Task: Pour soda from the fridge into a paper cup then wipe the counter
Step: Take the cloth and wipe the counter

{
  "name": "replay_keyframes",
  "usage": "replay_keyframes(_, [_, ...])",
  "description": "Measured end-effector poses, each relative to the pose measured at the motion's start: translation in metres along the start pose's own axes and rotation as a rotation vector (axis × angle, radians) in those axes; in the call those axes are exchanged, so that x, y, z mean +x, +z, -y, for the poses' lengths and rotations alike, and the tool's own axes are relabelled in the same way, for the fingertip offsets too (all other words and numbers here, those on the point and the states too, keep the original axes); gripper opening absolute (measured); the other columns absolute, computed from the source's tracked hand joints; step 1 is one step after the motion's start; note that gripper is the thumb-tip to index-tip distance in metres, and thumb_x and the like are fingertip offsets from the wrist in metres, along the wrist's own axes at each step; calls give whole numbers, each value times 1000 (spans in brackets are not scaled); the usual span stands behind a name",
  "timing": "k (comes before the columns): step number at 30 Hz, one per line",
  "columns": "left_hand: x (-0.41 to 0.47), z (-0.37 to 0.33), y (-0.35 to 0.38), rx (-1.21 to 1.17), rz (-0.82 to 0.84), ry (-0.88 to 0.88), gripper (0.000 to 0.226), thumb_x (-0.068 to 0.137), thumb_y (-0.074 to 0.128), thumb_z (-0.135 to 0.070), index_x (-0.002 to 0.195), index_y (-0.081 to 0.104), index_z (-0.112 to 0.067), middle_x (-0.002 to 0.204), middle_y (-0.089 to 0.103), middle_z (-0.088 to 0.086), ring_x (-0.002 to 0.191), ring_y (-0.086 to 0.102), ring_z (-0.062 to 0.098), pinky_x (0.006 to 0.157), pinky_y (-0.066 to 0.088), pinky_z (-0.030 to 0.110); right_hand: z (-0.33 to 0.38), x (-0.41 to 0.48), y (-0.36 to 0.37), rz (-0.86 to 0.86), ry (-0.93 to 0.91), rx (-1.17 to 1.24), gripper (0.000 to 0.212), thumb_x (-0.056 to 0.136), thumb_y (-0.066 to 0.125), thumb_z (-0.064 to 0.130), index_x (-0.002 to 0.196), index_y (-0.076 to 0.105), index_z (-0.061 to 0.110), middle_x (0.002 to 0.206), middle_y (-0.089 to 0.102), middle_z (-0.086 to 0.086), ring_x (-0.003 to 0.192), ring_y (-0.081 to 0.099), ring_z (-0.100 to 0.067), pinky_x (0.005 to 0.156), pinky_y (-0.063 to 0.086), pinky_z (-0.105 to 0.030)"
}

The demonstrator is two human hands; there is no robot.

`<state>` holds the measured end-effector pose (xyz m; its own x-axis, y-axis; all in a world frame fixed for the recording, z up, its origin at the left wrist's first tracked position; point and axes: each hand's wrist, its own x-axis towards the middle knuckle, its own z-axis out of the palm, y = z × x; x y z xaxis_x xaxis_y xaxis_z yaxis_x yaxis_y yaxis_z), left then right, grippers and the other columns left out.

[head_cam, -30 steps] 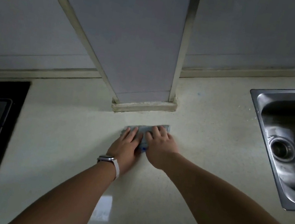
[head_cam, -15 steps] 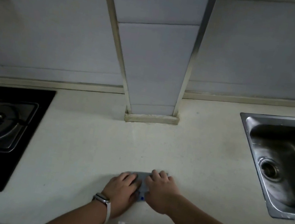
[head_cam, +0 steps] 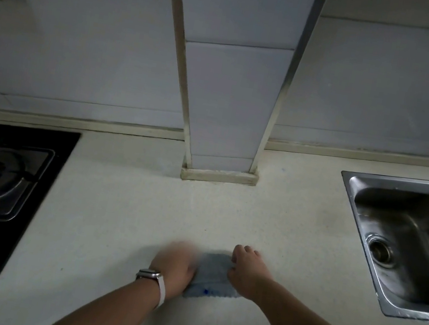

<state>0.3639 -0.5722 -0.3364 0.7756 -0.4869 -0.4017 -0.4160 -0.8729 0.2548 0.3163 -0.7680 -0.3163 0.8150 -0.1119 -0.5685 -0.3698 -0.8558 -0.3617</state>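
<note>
A blue-grey cloth (head_cam: 213, 274) lies flat on the pale counter (head_cam: 120, 211), close to its front edge. My left hand (head_cam: 176, 265), with a watch on the wrist, sits on the cloth's left edge; motion blur hides its fingers. My right hand (head_cam: 247, 271) is at the cloth's right edge, its fingers curled and pinching the fabric. The middle of the cloth shows between the two hands. No soda bottle and no paper cup are in view.
A black gas hob (head_cam: 2, 183) is set into the counter at the left. A steel sink (head_cam: 406, 245) with a drain lies at the right. A tiled pillar (head_cam: 231, 108) juts from the back wall onto the counter, straight ahead of my hands.
Both hands drew the cloth from the pillar's foot back toward the counter's front edge. They have since moved apart, so more of the cloth shows between them.
</note>
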Motion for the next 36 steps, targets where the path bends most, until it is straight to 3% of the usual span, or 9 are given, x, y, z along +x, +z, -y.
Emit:
replay_keyframes(3, [-6, 1, 0, -146, 15, -10, 13, 91, 47, -22, 103, 50, -21, 117, 55, 2, 108, 50, 22, 84, 42, 33, 8, 3, 0, -13, 61, 119, 9, 89, 50, 13, 96, 50, 19, 89, 55, 2, 77, 49, -12, 69, 45, -24])
replay_keyframes(5, [-9, 7, -3, -275, 20, -29, 6, 88, 48, -19, 90, 44, -23, 99, 55, 1, 90, 51, 21, 72, 40, 31, 15, 8, -2, -54, 115, 250, 8, 85, 52, 13, 92, 54, 18, 83, 57, 2, 71, 49, -11, 62, 43, -23])
replay_keyframes(9, [-10, 35, -22, -603, -12, -146, 21, 88, 51, -18, 76, 38, -28, 68, 49, -6, 63, 45, 15, 58, 35, 30, 46, 24, -16, -91, 179, 507, 13, 87, 52, 16, 96, 61, 16, 88, 62, -1, 76, 55, -14, 63, 48, -27])
replay_keyframes(14, [7, 78, -70, -982, -225, -406, 4, 92, 58, -24, 90, 55, -24, 89, 63, -3, 79, 57, 11, 64, 43, 25, 103, 54, -27, -74, 165, 692, 10, 92, 53, 19, 99, 60, 19, 99, 62, -5, 93, 61, -22, 85, 58, -39])
replay_keyframes(17, [21, 108, -96, -1064, -296, -468, 9, 91, 60, -23, 99, 58, -23, 94, 61, -4, 84, 57, 11, 64, 43, 24, 140, 75, -27, -78, 145, 762, 12, 93, 53, 18, 103, 59, 20, 102, 63, -6, 95, 63, -24, 86, 58, -42])
replay_keyframes(24, [67, 181, -142, -1157, -379, -589, 15, 88, 62, -17, 102, 62, -22, 100, 66, 3, 89, 61, 21, 78, 51, 31, 225, 138, -44, -89, 117, 867, 16, 88, 54, 12, 101, 63, 16, 100, 67, -12, 89, 68, -28, 79, 61, -47])
replay_keyframes(27, [95, 202, -161, -1138, -393, -548, 19, 89, 60, -12, 107, 63, -19, 105, 66, 5, 91, 61, 21, 77, 47, 27, 246, 174, -64, -101, 108, 854, 20, 91, 53, 10, 111, 59, 9, 98, 62, -7, 85, 62, -23, 79, 57, -38])
replay_keyframes(31, [141, 225, -177, -1071, -382, -541, 27, 91, 58, -11, 117, 62, -15, 104, 64, 5, 91, 60, 21, 77, 46, 26, 259, 226, -85, -138, 150, 715, 18, 92, 49, 14, 104, 62, 16, 92, 63, -6, 79, 63, -23, 73, 56, -38])
replay_keyframes(36, [188, 241, -180, -943, -326, -590, 25, 92, 54, -13, 113, 65, -17, 114, 69, 9, 104, 64, 25, 81, 41, 21, 261, 272, -85, -134, 121, 573, 19, 94, 47, 9, 101, 65, 12, 80, 61, -5, 63, 59, -18, 51, 46, -23])
